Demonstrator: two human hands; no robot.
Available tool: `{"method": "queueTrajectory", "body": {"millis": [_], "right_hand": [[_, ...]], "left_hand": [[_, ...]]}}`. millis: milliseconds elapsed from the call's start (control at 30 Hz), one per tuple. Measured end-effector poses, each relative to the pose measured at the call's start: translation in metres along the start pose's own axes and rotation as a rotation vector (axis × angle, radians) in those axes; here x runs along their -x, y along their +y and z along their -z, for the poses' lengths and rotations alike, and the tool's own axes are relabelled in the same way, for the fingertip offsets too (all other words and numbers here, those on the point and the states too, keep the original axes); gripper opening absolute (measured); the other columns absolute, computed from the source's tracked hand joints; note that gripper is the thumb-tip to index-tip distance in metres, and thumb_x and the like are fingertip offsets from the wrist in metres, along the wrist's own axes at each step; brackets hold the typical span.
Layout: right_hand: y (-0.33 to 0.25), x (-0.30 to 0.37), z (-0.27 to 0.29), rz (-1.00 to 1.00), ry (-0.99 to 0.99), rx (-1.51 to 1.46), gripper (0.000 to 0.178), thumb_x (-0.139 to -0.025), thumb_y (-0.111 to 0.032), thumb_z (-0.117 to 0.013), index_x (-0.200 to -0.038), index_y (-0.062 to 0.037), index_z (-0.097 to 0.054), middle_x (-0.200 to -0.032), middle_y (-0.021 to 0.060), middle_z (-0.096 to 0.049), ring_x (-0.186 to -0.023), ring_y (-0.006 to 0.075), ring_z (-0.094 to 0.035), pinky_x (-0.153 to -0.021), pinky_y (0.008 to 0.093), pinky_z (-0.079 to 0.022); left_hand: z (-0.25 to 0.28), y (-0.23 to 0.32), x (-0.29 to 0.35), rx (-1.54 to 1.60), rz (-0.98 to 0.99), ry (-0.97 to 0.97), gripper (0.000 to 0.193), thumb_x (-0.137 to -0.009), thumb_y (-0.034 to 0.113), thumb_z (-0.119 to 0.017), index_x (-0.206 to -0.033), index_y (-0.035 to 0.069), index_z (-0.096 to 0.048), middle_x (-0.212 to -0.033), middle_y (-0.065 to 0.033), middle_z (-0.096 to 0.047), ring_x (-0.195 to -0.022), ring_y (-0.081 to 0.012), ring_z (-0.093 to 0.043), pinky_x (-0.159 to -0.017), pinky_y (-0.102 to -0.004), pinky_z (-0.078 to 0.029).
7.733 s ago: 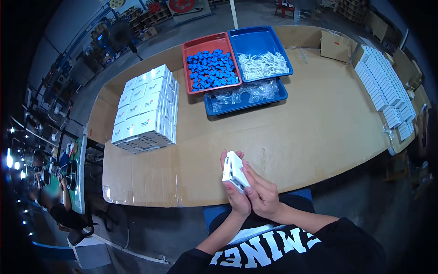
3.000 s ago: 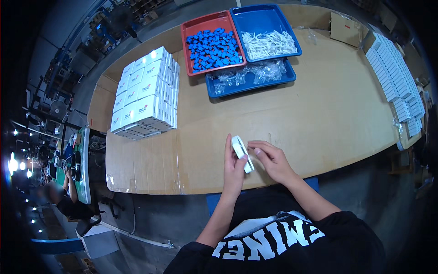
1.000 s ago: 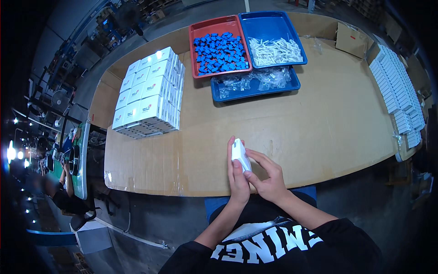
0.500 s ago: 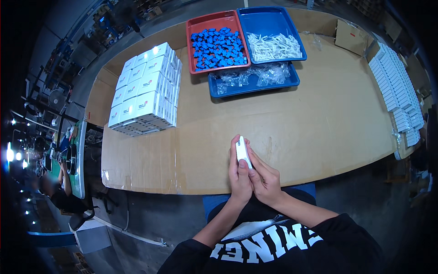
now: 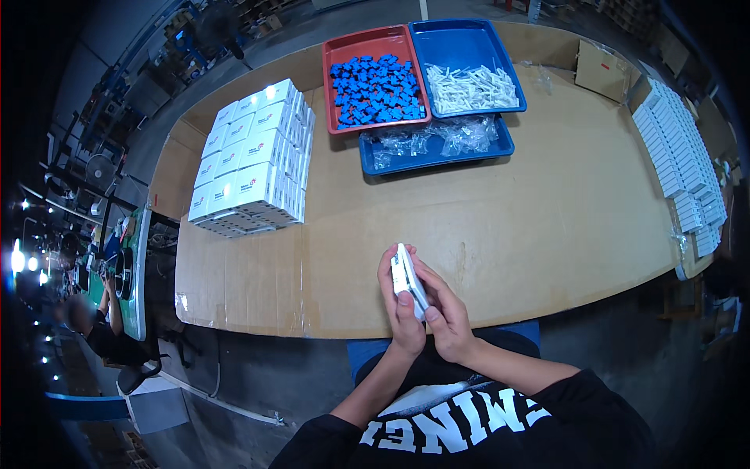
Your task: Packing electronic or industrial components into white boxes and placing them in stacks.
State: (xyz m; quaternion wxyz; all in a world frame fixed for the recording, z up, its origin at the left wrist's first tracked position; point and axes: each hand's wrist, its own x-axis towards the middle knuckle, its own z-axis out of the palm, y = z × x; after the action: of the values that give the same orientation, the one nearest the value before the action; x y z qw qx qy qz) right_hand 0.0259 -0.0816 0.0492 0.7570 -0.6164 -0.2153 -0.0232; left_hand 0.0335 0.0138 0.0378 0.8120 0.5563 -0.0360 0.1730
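Note:
Between my two hands, just above the near edge of the cardboard-covered table (image 5: pixel 375 227), is a small flat white box (image 5: pixel 405 275), tilted with its far end up. My left hand (image 5: pixel 405 327) grips its left side, the thumb lying along the near end. My right hand (image 5: pixel 448 316) presses on the box's right side with bent fingers. A narrow gap seems to run along the box's upper edge, but whether its lid is loose I cannot tell. The palms and fingers hide its lower part.
Left stands a block of stacked white boxes (image 5: pixel 248 170). At the back, a red tray (image 5: pixel 331 56) holds blue parts; a blue tray (image 5: pixel 457 37) holds white sticks. A lower blue tray (image 5: pixel 437 166) has clear bags. More white boxes (image 5: pixel 678 152) line the right edge. Another person (image 5: pixel 117 336) sits far left.
My hands have drawn slightly nearer to me and spread a little apart. The white box has turned, so more of its face and edge shows.

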Motion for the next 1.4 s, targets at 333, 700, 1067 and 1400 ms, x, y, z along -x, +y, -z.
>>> {"method": "queueTrajectory", "body": {"millis": [333, 700, 1067, 1400], "right_hand": [[-0.020, -0.024, 0.025, -0.684, 0.029, -0.362, 0.045, -0.109, -0.031, -0.059, -0.141, 0.0007, -0.054, -0.141, 0.0171, -0.059, -0.127, 0.0203, -0.059, -0.107, 0.0362, -0.048], [-0.013, -0.012, 0.008, -0.512, 0.094, -0.318, 0.050, -0.104, -0.014, -0.066, -0.147, 0.0038, -0.048, -0.142, 0.0174, -0.058, -0.131, 0.0209, -0.060, -0.112, 0.0333, -0.047], [-0.017, 0.000, -0.001, -0.361, 0.040, -0.196, 0.050, -0.110, -0.020, -0.056, -0.150, 0.0051, -0.041, -0.142, 0.0189, -0.059, -0.131, 0.0206, -0.060, -0.108, 0.0322, -0.049], [-0.020, 0.001, -0.003, -0.323, 0.024, -0.198, 0.046, -0.112, -0.021, -0.052, -0.148, 0.0049, -0.042, -0.131, 0.0178, -0.065, -0.117, 0.0162, -0.064, -0.099, 0.0293, -0.051]], "left_hand": [[0.015, -0.014, 0.003, -0.318, -0.165, -0.089, 0.100, -0.088, 0.059, -0.058, -0.161, 0.001, -0.022, -0.158, -0.0275, -0.034, -0.142, -0.0342, -0.042, -0.118, -0.0469, -0.032], [0.008, -0.009, 0.002, -0.540, -0.265, -0.033, 0.104, -0.093, 0.077, -0.054, -0.150, -0.009, -0.039, -0.138, -0.0269, -0.047, -0.124, -0.0372, -0.056, -0.107, -0.0480, -0.046], [0.005, -0.017, 0.006, -0.445, -0.396, 0.051, 0.085, -0.100, 0.064, -0.043, -0.138, -0.011, -0.048, -0.131, -0.0257, -0.051, -0.118, -0.0341, -0.058, -0.101, -0.0454, -0.049], [0.008, -0.017, 0.010, -0.345, -0.375, 0.074, 0.084, -0.098, 0.063, -0.041, -0.137, -0.011, -0.049, -0.130, -0.0266, -0.051, -0.120, -0.0349, -0.057, -0.103, -0.0474, -0.047]]}}
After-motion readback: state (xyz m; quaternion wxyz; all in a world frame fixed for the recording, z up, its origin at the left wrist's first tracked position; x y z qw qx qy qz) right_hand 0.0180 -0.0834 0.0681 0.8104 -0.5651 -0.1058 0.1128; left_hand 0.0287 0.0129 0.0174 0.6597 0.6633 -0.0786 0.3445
